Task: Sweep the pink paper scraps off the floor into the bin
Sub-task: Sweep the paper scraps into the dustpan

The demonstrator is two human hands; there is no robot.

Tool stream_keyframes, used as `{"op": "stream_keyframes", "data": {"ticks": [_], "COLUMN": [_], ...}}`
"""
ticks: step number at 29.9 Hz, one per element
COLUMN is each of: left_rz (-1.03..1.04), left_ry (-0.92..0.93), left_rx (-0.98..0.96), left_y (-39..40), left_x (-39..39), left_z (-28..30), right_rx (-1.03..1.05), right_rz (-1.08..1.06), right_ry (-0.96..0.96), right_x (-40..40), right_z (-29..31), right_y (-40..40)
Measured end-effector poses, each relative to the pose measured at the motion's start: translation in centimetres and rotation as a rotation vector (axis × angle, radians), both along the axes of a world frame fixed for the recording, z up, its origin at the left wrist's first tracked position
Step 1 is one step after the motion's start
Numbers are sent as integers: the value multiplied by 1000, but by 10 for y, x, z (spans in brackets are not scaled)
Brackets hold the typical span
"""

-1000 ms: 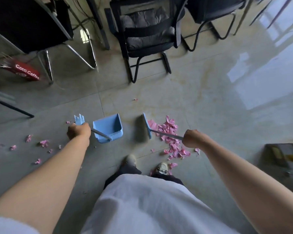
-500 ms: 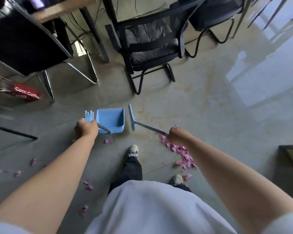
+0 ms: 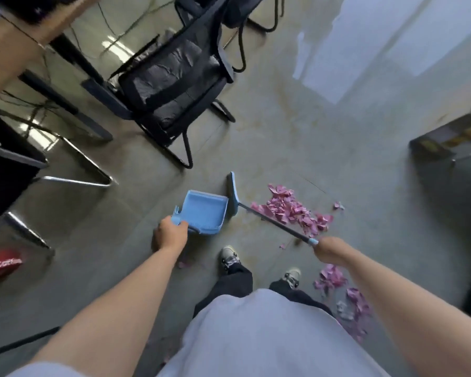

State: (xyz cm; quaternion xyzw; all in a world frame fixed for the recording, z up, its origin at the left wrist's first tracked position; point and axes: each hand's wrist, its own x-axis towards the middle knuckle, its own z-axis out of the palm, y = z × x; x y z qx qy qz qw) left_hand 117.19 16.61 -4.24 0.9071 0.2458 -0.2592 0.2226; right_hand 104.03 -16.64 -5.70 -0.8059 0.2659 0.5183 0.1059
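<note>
While the scraps (image 3: 291, 208) lie heaped on the floor (image 3: 324, 148) just right of the broom (image 3: 233, 193), with a smaller patch (image 3: 335, 278) beside your right shoe (image 3: 292, 277), your right hand (image 3: 328, 250) is curled round the broom's handle end. Your left hand (image 3: 170, 236) grips the dustpan (image 3: 204, 212) handle, the pan sitting just left of the broom head. A black chair (image 3: 174, 85) stands beyond.
</note>
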Motion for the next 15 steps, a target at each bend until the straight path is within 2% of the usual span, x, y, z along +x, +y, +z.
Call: {"op": "stream_keyframes", "data": {"ticks": [6,9,12,15], "left_rz": [-187,-258,-344,-413], "left_ry": [19,17,-10,-32], "left_rx": [-8,-9,-5,15], "left_y": [-44,-63,-83,-97], "left_x": [20,15,2,-9], "left_z": [-6,-5,-6,-7], "right_rx": [-60,-70,-70,-27], "right_rz": [-353,-389,-455,-657], "right_ry": [22,26,-39,-116], "right_x": [-86,-126,-157,-181], "right_z": [15,24,27,30], "right_y": [-14,-17,-23,-27]}}
